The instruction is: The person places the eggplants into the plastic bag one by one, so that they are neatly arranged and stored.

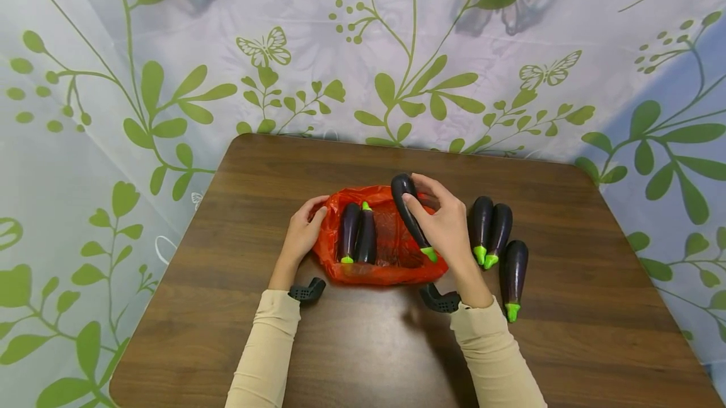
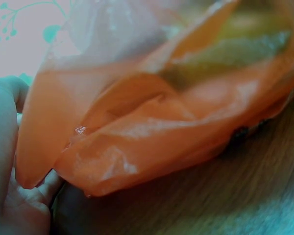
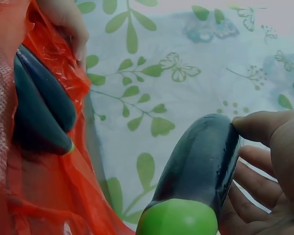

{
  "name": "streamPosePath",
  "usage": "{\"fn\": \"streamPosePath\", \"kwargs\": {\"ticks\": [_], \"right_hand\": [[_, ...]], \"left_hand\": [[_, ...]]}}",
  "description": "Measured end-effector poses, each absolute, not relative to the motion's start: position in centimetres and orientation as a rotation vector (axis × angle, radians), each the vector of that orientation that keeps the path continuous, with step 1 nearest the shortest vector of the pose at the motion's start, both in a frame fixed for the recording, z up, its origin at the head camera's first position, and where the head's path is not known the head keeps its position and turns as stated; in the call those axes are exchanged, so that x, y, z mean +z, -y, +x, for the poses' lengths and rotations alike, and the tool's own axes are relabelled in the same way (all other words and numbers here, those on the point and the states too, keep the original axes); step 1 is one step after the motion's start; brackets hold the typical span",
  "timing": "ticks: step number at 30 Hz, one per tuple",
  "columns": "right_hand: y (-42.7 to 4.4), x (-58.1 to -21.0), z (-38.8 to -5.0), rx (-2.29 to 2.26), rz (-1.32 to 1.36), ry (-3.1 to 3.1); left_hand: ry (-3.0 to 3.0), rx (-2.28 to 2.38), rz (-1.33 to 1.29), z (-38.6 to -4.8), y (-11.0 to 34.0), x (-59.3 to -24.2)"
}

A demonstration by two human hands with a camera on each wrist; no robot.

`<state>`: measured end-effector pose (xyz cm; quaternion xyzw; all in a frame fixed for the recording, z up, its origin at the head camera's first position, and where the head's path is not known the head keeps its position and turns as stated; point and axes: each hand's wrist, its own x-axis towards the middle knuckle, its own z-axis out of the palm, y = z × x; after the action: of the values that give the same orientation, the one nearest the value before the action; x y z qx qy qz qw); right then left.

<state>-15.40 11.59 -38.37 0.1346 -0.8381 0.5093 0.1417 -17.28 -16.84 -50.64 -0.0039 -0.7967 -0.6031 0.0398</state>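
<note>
A red plastic bag (image 1: 374, 277) lies spread open on the table, with two dark purple eggplants (image 1: 349, 231) side by side in its left half, their green caps at opposite ends. My left hand (image 1: 303, 231) pinches the bag's left rim; in the left wrist view, the red film (image 2: 137, 142) passes between thumb and fingers. Over the bag's right side, my right hand (image 1: 443, 217) grips another eggplant (image 1: 413, 222) between thumb and fingers. That eggplant is tilted, its green cap toward me. In the right wrist view its cap (image 3: 179, 218) points at the camera.
Three more eggplants lie right of my right hand: a touching pair (image 1: 500, 231) and a single one (image 1: 515, 272) nearer me. The brown wooden table (image 1: 363, 345) ends at the back against a leaf-patterned cloth (image 1: 317, 55). Dark straps (image 1: 308, 290) sit at both wrists.
</note>
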Motion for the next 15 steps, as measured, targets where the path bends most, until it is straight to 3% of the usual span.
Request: {"fn": "streamPosePath", "kwargs": {"ticks": [15], "right_hand": [[-9.9,-39.6,-15.8,1.571,0.345,2.454]], "left_hand": [[2.435,-1.842,-0.032,-17.3,16.8,-50.7]]}}
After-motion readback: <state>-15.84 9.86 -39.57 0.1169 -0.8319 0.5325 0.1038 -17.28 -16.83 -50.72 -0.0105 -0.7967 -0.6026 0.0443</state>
